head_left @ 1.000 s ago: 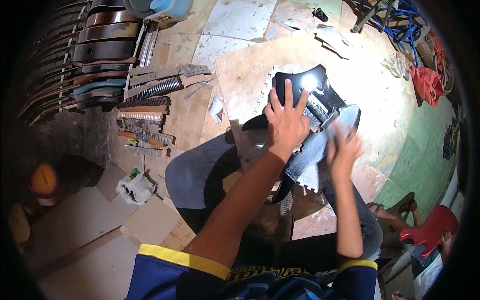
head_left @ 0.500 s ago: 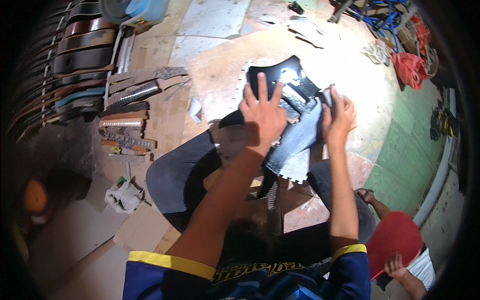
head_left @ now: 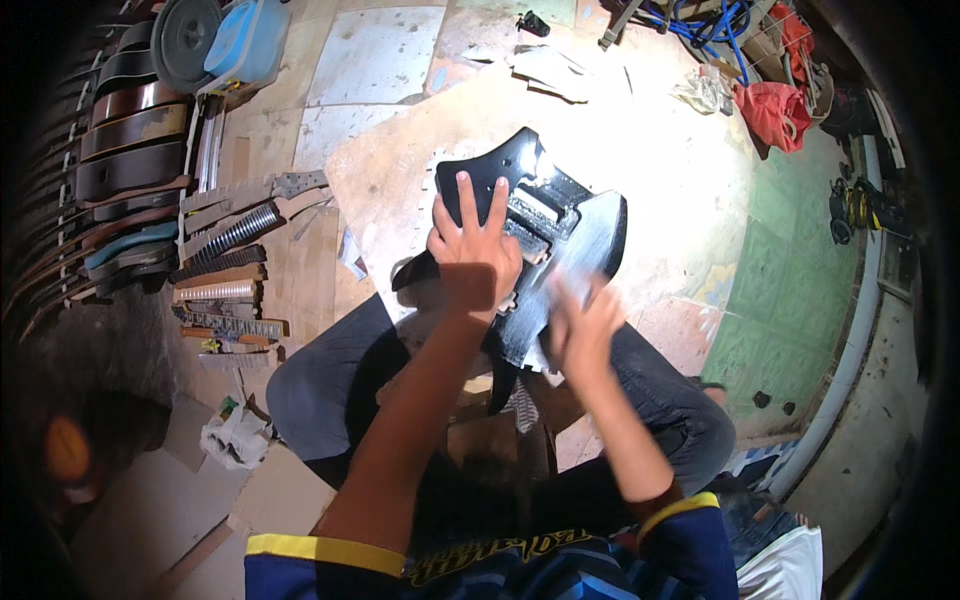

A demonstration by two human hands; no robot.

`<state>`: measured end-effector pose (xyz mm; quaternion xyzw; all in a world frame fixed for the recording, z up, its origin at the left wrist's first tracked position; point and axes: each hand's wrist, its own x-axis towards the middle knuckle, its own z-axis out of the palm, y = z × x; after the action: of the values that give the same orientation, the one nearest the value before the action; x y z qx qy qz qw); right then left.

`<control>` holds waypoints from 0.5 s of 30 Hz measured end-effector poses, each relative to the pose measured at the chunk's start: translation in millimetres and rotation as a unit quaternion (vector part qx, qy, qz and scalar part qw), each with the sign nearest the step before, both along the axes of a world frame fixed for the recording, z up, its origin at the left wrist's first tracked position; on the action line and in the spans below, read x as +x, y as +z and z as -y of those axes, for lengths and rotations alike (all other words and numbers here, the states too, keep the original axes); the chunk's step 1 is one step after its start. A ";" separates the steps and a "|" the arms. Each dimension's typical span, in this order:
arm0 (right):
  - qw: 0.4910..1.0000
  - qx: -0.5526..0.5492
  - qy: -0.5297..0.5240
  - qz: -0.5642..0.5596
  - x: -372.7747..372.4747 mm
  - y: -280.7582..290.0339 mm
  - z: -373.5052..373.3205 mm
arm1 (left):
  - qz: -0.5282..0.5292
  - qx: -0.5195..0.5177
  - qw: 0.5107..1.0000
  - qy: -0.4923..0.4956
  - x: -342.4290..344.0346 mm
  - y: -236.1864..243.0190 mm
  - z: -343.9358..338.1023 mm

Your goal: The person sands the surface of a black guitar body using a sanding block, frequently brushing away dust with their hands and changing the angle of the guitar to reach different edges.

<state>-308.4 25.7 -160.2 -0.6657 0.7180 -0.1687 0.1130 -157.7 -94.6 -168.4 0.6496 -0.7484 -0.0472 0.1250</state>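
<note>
Guitar body mid-frame, our left hand spread flat on it, our right hand curled, blurred, its hold unclear to us

L hand spread flat on blk guitar body, nr board edge — R hand blurred, hold unclear.

black guitar body lies slanted; glossy left, dull grey right.
</note>
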 end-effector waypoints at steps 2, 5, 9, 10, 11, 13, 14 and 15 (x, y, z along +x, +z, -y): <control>0.994 0.059 0.063 0.069 9.2 25.0 -22.5 | -0.005 -0.004 1.000 -0.003 -1.0 -1.9 1.2; 0.999 0.026 0.042 0.014 -25.3 16.9 24.8 | 0.000 -0.010 1.000 -0.007 0.3 -1.0 -1.9; 0.996 -0.027 -0.082 0.020 -52.2 15.2 73.4 | 0.004 -0.029 0.999 -0.020 -7.9 -0.5 0.8; 0.994 -0.032 -0.098 0.027 -43.5 9.9 69.4 | 0.007 -0.025 1.000 -0.015 -3.8 0.3 -0.9; 0.997 -0.031 -0.056 0.037 -25.0 7.3 34.3 | 0.008 -0.022 1.000 -0.008 -0.1 -1.2 -0.8; 0.998 0.020 0.000 0.060 1.9 8.2 -39.4 | 0.007 -0.029 1.000 -0.010 -3.0 0.6 1.4; 0.996 0.052 0.025 0.068 -0.5 18.6 -37.5 | 0.013 -0.029 0.999 -0.011 -1.0 0.2 -1.5; 0.993 0.082 0.049 0.073 -4.4 32.3 -35.7 | 0.011 -0.026 1.000 -0.013 -0.3 0.4 -1.9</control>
<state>-312.8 61.4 -127.8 -0.6741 0.6860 -0.1519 0.2276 -158.0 -92.7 -168.1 0.6370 -0.7590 -0.0218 0.1332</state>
